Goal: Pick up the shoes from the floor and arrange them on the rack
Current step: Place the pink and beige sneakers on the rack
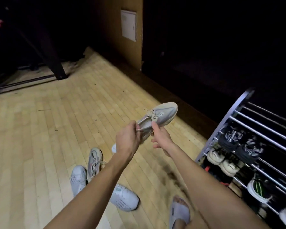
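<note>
Plainly, head view, hands: the left hand (pixel 128 139) pinches the heel collar of the beige lace-up knit sneaker (pixel 157 119); the right hand (pixel 161 138) has its thumb on the collar and its fingers under the heel
Held shoe: in the air over the pale wooden plank floor (pixel 48 129), toe pointing away, near the front left corner of the grey metal-bar shoe rack (pixel 248 129)
Risk, grip: only the soft collar and heel are held, so the shoe may sag or slip on the way across
Risk, laces: loose ends may snag a rail
Risk, placing: a toe set between bars may tip through
Risk, footing: floor shoes lie close to the person's sandalled foot (pixel 179 212)
Count, floor: one matching beige sneaker (pixel 94 163), two white knit sneakers (pixel 78 178) (pixel 124 198), one more shoe part hidden behind the left wrist
Count, rack: six shoes, though blur may hide more
Count, held: one
</note>
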Tool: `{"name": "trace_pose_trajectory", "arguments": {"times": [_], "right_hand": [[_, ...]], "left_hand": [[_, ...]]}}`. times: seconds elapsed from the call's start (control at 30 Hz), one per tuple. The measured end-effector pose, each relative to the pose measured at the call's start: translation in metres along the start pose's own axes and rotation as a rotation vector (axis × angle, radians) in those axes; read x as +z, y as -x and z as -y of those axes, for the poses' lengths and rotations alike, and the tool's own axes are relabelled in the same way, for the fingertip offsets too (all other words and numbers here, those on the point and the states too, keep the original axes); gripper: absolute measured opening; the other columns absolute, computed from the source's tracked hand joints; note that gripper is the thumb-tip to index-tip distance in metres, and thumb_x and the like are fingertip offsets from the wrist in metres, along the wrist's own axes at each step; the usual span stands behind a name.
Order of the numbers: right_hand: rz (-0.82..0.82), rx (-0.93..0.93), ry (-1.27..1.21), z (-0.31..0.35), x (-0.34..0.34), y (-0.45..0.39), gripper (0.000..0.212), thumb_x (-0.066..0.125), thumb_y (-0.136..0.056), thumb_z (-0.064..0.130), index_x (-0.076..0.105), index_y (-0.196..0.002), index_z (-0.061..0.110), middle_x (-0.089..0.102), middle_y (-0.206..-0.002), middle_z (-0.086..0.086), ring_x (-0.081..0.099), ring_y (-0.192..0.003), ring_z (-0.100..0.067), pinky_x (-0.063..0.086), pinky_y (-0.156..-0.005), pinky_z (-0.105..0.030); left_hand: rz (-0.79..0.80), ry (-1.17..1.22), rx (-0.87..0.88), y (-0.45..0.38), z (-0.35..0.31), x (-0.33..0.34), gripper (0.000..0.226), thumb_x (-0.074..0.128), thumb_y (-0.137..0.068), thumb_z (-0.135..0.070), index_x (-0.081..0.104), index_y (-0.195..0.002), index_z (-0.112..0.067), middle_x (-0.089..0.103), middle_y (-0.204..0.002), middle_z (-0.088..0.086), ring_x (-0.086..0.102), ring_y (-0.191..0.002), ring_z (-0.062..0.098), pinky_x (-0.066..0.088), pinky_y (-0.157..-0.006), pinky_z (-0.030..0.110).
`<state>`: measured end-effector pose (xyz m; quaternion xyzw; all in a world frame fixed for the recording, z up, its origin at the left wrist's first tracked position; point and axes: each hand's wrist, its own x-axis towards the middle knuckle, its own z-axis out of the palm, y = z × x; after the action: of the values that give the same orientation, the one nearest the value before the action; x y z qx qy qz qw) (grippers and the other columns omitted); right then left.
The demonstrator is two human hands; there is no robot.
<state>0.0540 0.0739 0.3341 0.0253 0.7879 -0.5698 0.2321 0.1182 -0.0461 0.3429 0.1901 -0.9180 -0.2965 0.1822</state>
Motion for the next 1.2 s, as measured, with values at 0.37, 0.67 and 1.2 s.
{"name": "trace_pose_trajectory", "arguments": {"times": [0.37, 0.67, 1.2], "right_hand": [[-0.423, -0.136, 0.159, -0.003, -0.095, 0.104, 0.044, 0.032, -0.077, 0.04, 0.053, -0.102, 0.01, 0.07, -0.098, -0.024, 0.069, -0.086, -0.041, 0.058, -0.076, -0.051], [-0.527, -0.233, 0.105, -0.022, -0.16, 0.164, 0.023, 0.031, -0.096, 0.017, 0.053, -0.099, 0.012, 0.064, -0.059, -0.014, 0.059, -0.04, -0.019, 0.054, -0.05, -0.039], [-0.587, -0.032, -0.094, -0.064, -0.219, 0.159, 0.035, 0.028, -0.098, 0.013, 0.06, -0.096, -0.001, 0.058, -0.053, -0.017, 0.048, -0.031, -0.015, 0.037, -0.033, -0.021]], "left_hand": [[0.082, 0.123, 0.239, 0.107, -0.101, -0.009, 0.005, 0.057, -0.091, -0.027, 0.053, -0.091, -0.025, 0.069, -0.076, 0.001, 0.062, -0.075, 0.028, 0.047, -0.067, 0.037], [0.185, 0.279, 0.226, 0.128, -0.148, 0.001, 0.032, 0.04, -0.099, -0.042, 0.049, -0.124, -0.024, 0.064, -0.123, -0.005, 0.064, -0.104, 0.019, 0.047, -0.088, 0.035], [0.719, 0.632, 0.077, 0.118, -0.186, 0.061, 0.053, 0.023, -0.102, -0.047, 0.065, -0.09, -0.018, 0.071, -0.107, 0.009, 0.066, -0.102, 0.03, 0.051, -0.074, 0.035]]}}
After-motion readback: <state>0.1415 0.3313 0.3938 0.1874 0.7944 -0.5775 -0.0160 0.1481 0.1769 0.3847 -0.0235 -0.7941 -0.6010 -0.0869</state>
